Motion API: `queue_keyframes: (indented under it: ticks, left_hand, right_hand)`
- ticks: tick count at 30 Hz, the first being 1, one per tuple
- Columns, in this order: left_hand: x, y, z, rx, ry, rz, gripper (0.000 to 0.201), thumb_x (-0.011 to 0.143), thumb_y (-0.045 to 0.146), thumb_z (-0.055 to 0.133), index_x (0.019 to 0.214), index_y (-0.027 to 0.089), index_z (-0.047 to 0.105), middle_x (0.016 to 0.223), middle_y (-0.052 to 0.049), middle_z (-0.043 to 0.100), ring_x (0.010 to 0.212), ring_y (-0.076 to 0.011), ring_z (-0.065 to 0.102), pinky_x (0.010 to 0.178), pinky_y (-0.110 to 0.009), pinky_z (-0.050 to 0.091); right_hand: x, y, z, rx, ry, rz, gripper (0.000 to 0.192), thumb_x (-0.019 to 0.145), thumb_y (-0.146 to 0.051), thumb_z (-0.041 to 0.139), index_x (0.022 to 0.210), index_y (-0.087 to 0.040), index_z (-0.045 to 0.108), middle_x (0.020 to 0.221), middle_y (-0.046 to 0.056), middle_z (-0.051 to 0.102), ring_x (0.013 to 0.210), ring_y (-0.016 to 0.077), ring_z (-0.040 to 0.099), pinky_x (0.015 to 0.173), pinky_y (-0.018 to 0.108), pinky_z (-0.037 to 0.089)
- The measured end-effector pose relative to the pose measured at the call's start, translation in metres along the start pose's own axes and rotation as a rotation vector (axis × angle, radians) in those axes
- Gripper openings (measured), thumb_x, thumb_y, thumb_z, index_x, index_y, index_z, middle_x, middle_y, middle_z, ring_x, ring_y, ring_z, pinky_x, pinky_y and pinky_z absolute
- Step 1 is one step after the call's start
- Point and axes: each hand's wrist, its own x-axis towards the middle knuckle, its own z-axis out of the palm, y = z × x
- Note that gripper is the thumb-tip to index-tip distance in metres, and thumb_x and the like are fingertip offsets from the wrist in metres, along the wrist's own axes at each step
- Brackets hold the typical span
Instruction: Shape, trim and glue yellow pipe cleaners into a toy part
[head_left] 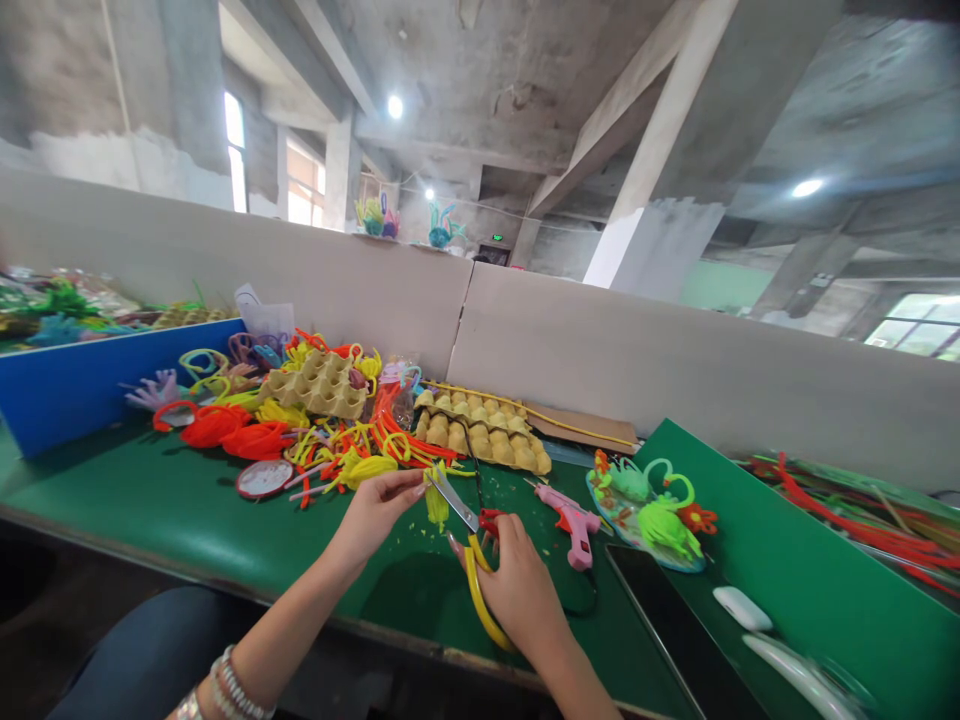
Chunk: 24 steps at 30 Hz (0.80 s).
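My left hand (pixel 379 510) pinches a small yellow pipe-cleaner bundle (pixel 437 503) by its top, so it hangs just above the green table (pixel 187 520). My right hand (pixel 517 585) grips scissors (pixel 465 520) with red and yellow handles. Their blades are parted and point up-left, right against the yellow bundle. Both hands are close together near the table's front edge.
A pile of coloured pipe cleaners (pixel 315 440) and egg cartons (pixel 480 430) lies behind my hands. A pink glue gun (pixel 571 520) and a tray of finished pieces (pixel 649 505) sit to the right, a dark phone (pixel 667 620) nearer. A blue box (pixel 82 385) stands left, grey partitions behind.
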Motion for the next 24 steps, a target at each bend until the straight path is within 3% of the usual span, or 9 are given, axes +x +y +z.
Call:
queue_keyframes:
  ticks: [14, 19, 24]
  left_hand:
    - [-0.0010, 0.0003, -0.0001, -0.007, -0.016, 0.002, 0.036, 0.051, 0.035, 0.080, 0.082, 0.017, 0.074, 0.084, -0.005, 0.074, 0.094, -0.0259, 0.064, 0.088, -0.035, 0.046]
    - [-0.0013, -0.0015, -0.0015, -0.071, -0.011, -0.038, 0.048, 0.054, 0.031, 0.080, 0.098, 0.017, 0.069, 0.081, -0.004, 0.074, 0.088, -0.0208, 0.066, 0.081, -0.028, 0.048]
    - [-0.0022, -0.0027, -0.0012, -0.147, 0.038, -0.012, 0.047, 0.050, 0.025, 0.082, 0.094, 0.017, 0.066, 0.073, -0.002, 0.073, 0.075, -0.0149, 0.067, 0.071, -0.022, 0.049]
  right_hand:
    - [0.0003, -0.0011, -0.0028, -0.040, -0.025, -0.009, 0.022, 0.081, -0.041, 0.049, 0.089, -0.020, 0.050, 0.090, 0.007, 0.056, 0.089, 0.0237, 0.058, 0.067, 0.030, 0.045]
    - [-0.0006, -0.0005, -0.0013, -0.032, -0.044, -0.011, 0.026, 0.081, -0.044, 0.048, 0.090, -0.019, 0.050, 0.090, 0.007, 0.056, 0.088, 0.0243, 0.058, 0.067, 0.031, 0.045]
    - [-0.0018, -0.0026, -0.0030, 0.018, -0.094, -0.001, 0.023, 0.082, -0.040, 0.044, 0.091, -0.020, 0.049, 0.090, 0.006, 0.056, 0.086, 0.0229, 0.060, 0.067, 0.030, 0.045]
